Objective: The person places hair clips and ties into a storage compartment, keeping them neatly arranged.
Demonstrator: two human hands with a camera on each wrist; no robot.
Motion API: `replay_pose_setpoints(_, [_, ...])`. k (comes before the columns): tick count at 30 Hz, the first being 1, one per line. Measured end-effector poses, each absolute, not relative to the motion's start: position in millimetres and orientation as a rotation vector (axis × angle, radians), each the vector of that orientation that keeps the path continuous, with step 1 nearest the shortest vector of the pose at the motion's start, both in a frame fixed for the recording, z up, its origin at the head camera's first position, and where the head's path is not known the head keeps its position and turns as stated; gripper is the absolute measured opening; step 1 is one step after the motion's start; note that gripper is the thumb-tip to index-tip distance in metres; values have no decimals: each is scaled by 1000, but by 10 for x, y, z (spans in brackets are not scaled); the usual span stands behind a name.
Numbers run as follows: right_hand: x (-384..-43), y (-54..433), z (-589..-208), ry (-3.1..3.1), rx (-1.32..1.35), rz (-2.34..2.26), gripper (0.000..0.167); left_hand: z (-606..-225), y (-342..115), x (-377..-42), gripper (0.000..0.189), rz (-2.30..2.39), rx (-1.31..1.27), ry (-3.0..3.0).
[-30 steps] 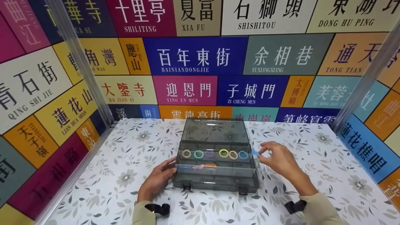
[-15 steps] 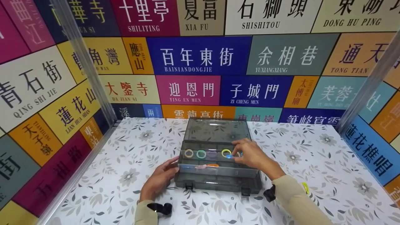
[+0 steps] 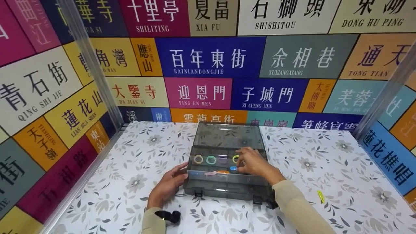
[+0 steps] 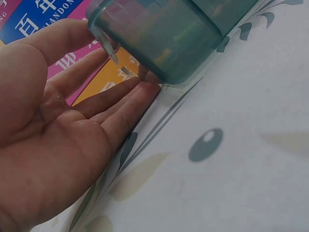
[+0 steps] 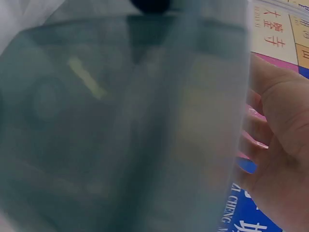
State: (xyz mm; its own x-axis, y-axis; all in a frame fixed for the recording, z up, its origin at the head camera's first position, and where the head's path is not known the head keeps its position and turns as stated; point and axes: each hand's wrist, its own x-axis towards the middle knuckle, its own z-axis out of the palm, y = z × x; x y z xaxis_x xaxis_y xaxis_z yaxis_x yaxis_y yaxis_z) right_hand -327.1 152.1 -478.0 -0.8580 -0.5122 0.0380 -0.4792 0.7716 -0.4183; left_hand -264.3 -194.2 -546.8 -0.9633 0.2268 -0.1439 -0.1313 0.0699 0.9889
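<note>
A translucent grey plastic case [image 3: 222,188] stands on the table with its lid raised. In it, beige [image 3: 198,159], green [image 3: 211,160], purple [image 3: 223,159] and yellow [image 3: 235,159] ring-shaped bands form a row. My right hand [image 3: 255,162] is over the right half of the case and pinches a small blue band [image 3: 233,168] low in front of the yellow one. A pink band [image 3: 211,173] and an orange band [image 3: 223,172] lie nearer the front. My left hand [image 3: 169,183] rests its fingers against the case's left side, also visible in the left wrist view.
A yellow-green band [image 3: 321,196] lies on the floral tabletop [image 3: 130,201], right of the case. Walls with coloured sign panels [image 3: 209,58] enclose the back and sides. Two black latches, one marked here as the left latch [image 3: 198,193], sit at the case's front.
My right hand has carried the blue band left from the case's right edge, then down towards the front inside it. The yellow-green band on the table has come into view. My left hand stays put.
</note>
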Motion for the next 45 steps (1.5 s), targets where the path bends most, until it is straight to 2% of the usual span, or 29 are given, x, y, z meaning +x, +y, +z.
replay_pose_setpoints(10, [-3207, 1549, -4846, 2883, -833, -735, 19, -5472, -1921, -2656, 61, 1991, 91, 2076])
replay_pose_setpoints(14, [-3115, 1642, -4789, 2881, -810, -948, 23, -5451, -1937, -2648, 60, 1987, 74, 2074])
replay_pose_setpoints(21, [-2916, 1816, -4769, 2995, -848, -1405, 41, -5441, -1982, -2617, 60, 1981, 33, 2076])
replay_pose_setpoints(35, [-2550, 2492, -4874, 3309, -815, -1789, 71, -5482, -1972, -2653, 63, 2008, 114, 2056])
replay_pose_setpoints(39, [-2493, 2749, -4905, 3357, -689, -1835, 74, -5479, -1953, -2660, 64, 2014, 88, 2045])
replay_pose_setpoints(45, [-2348, 3164, -4918, 3369, -268, -1721, 70, -5470, -1924, -2654, 62, 2012, 82, 2038])
